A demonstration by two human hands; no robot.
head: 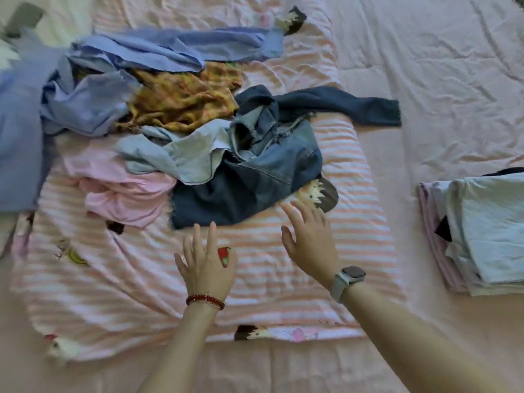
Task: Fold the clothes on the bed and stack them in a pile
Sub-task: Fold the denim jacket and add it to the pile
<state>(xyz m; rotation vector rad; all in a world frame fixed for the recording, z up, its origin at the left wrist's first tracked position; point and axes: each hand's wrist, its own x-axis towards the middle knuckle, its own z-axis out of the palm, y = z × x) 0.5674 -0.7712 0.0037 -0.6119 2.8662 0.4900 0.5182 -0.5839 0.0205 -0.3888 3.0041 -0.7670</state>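
Observation:
A heap of unfolded clothes lies on a pink-and-white striped blanket [283, 279]: dark blue jeans [249, 177], a light blue shirt [187, 157], a pink garment [122, 191], a yellow patterned garment [184, 100] and lavender-blue clothes [158, 49]. My left hand [207, 265], with a red bead bracelet, hovers over the blanket just below the jeans, fingers straight and spread. My right hand [309, 236], with a grey watch on the wrist, reaches toward the jeans' lower right edge, fingers extended. Neither holds anything. A stack of folded clothes [479, 231] sits at the right.
The bed is covered by a pale pink wrinkled sheet [425, 66]. The striped blanket carries cartoon prints at its corners [295, 19]. A lavender-blue cloth [19, 131] spreads along the left edge. A grey object [24, 19] lies at the far top left.

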